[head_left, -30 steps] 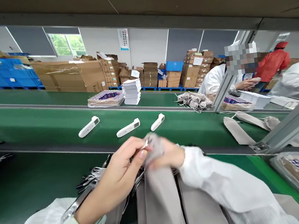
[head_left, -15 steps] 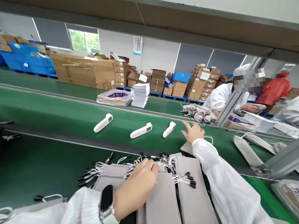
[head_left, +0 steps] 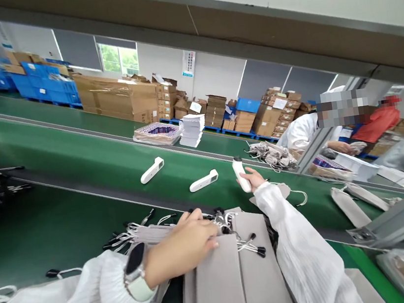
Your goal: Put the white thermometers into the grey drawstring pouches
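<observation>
My right hand (head_left: 253, 179) is stretched out over the green conveyor belt (head_left: 76, 158) and grips a white handheld device (head_left: 241, 174), lifted upright off the belt. Two more white devices (head_left: 152, 170) (head_left: 203, 181) lie on the belt to its left. My left hand (head_left: 187, 243) rests with fingers curled on the top of a stack of grey fabric pouches (head_left: 218, 278) with black-tipped drawstrings (head_left: 251, 244); whether it pinches anything is unclear. A watch (head_left: 136, 274) sits on my left wrist. One grey pouch (head_left: 285, 191) lies on the belt under my right wrist.
More grey pouches (head_left: 354, 203) lie on the belt at right, a heap of them (head_left: 271, 154) farther back. A patterned tray (head_left: 157, 132) and white stack (head_left: 192, 130) sit beyond the belt. Co-workers in white and red stand at right. A metal frame bar (head_left: 400, 217) crosses the right.
My right hand let go of the pouch, reached onto the belt and picked up the nearest white device. My left hand dropped onto the pouch stack. The view shifted left.
</observation>
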A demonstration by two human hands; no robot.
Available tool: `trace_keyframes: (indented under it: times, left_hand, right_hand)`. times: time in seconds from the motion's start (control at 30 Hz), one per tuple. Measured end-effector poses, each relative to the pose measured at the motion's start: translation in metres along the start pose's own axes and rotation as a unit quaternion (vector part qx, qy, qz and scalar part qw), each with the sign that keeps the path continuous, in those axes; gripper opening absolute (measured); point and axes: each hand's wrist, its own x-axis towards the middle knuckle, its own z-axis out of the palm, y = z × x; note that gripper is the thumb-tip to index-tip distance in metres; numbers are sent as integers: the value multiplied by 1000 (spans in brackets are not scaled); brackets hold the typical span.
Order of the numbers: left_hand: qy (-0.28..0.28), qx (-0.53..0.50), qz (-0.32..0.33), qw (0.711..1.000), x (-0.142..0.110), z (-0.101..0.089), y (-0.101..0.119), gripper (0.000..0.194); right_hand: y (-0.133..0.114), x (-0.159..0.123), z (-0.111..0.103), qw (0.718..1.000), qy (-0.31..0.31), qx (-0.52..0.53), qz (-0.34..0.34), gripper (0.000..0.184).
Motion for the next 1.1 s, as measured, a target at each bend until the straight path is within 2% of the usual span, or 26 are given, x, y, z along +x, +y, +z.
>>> trace_keyframes:
  times: [0.1, 0.17, 0.23, 0.27, 0.33, 0.43, 0.5, 0.57, 0.63, 0.73, 0.8, 0.87, 0.9, 0.97, 1.0, 1.03, 1.07, 1.1]
  left_hand:
    - [15, -106, -29, 994, 2, -15, 3, 19]
    - [20, -143, -48, 988, 2, -20, 5, 20]
    - [21, -164, -61, 984, 2, -22, 7, 21]
    - [24, -171, -68, 983, 2, -22, 7, 22]
    - [40, -177, -84, 980, 1, -22, 8, 23]
    - [79, -182, -102, 975, 0, -22, 8, 24]
    - [129, -187, -90, 970, -1, -23, 8, 22]
    - [191, -179, -72, 963, -1, -24, 7, 18]
    - [235, -161, -65, 956, -1, -24, 4, 15]
    - [255, -150, -76, 952, 1, -26, 0, 16]
    - [252, -141, -88, 953, 0, -30, -1, 17]
    - [230, -119, -121, 958, -2, -38, 1, 19]
    - [194, -113, -143, 964, -5, -43, 3, 21]
    - [76, -127, -175, 973, -12, -54, 9, 27]
    - [17, -150, -178, 972, -15, -59, 13, 31]
    - [-23, -182, -171, 968, -19, -63, 17, 35]
    - [-34, -217, -159, 963, -21, -66, 20, 37]
    - [-11, -250, -149, 957, -23, -67, 23, 38]
  right_hand:
    - [-34, -30, -10, 982, -66, 157, -75, 61]
    - [-59, -58, -14, 926, -171, 307, -138, 70]
    - [-79, -87, -16, 875, -252, 381, -162, 70]
    - [-87, -100, -16, 862, -279, 391, -164, 69]
    - [-95, -120, -16, 853, -310, 387, -162, 65]
    - [-98, -134, -13, 848, -345, 374, -148, 53]
    - [-97, -136, -10, 850, -369, 353, -131, 40]
    - [-93, -138, -2, 860, -404, 289, -120, 29]
    - [-88, -141, 9, 864, -448, 197, -120, 36]
    - [-81, -147, 28, 858, -486, 88, -141, 48]
    - [-79, -147, 33, 860, -473, 48, -185, 56]
    - [-78, -138, 28, 880, -402, 34, -250, 60]
    - [-78, -130, 22, 902, -323, 35, -285, 59]
    - [-75, -110, 8, 938, -96, 46, -329, 53]
    - [-74, -100, 2, 942, 10, 50, -331, 50]
    - [-72, -94, -2, 942, 74, 53, -323, 49]
    - [-70, -91, -3, 944, 77, 61, -315, 49]
    - [-69, -94, -1, 948, 18, 76, -309, 50]
